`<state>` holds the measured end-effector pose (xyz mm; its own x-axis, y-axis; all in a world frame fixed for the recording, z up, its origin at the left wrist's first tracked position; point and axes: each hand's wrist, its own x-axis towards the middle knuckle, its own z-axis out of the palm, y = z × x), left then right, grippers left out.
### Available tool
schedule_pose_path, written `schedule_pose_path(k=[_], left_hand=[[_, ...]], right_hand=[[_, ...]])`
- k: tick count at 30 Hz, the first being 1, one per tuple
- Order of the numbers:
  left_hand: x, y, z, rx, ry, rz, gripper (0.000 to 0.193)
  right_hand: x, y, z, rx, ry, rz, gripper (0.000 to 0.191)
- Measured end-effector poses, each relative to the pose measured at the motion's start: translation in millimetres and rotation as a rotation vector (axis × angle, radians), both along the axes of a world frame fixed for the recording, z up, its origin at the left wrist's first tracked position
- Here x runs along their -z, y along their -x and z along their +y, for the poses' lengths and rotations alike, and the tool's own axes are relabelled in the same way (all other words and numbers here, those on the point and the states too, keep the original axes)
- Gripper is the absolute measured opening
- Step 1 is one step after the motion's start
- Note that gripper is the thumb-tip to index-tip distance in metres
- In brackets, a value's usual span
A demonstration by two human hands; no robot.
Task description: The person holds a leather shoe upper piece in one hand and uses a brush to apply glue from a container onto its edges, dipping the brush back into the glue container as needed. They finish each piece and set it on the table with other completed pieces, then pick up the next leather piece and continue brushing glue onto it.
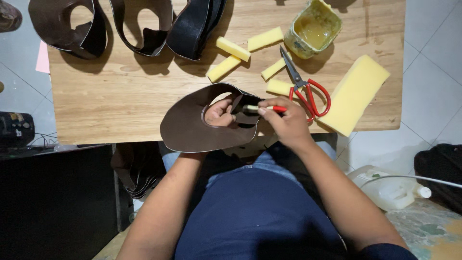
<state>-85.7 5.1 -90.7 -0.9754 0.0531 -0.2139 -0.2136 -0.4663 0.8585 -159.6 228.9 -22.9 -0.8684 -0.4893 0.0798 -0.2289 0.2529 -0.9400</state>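
Note:
A dark brown curved leather piece (190,130) with an oval opening rests at the front edge of the wooden table (125,101). My left hand (219,113) is under it, fingers showing through the opening, gripping the leather. My right hand (286,123) pinches a small brush with a red handle (264,109), its tip against the leather's inner edge.
Red-handled scissors (305,89), several yellow sponge strips (233,48), a large yellow sponge block (353,94) and a yellowed pot of glue (313,29) lie on the table's right half. More dark leather pieces (144,24) sit at the back left. A plastic jug (390,188) stands on the floor.

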Motion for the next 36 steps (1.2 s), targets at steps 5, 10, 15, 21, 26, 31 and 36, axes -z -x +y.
schedule_pose_path(k=[5,10,15,21,26,31,36], left_hand=[[11,-8,9,-0.065,0.065,0.052,0.039],[13,-8,14,-0.088,0.097,0.117,0.049],[12,-5,10,-0.050,0.044,0.137,0.055],[6,-3,9,-0.027,0.006,0.067,0.055],[6,-4,8,-0.033,0.028,0.089,0.053],[-7,-2,12,-0.015,0.032,0.109,0.054],[-33,-3,14,-0.029,-0.102,-0.050,0.055]], right_hand=[[0,-7,5,-0.031,-0.058,-0.040,0.015],[-1,-7,10,-0.053,0.036,-0.376,0.014],[-14,9,27,0.016,0.329,-0.652,0.014],[-9,1,13,-0.088,0.033,0.122,0.018],[2,4,10,-0.041,0.023,-0.167,0.019],[10,13,22,-0.050,0.031,-0.229,0.018],[6,15,20,0.006,0.289,-0.551,0.021]])
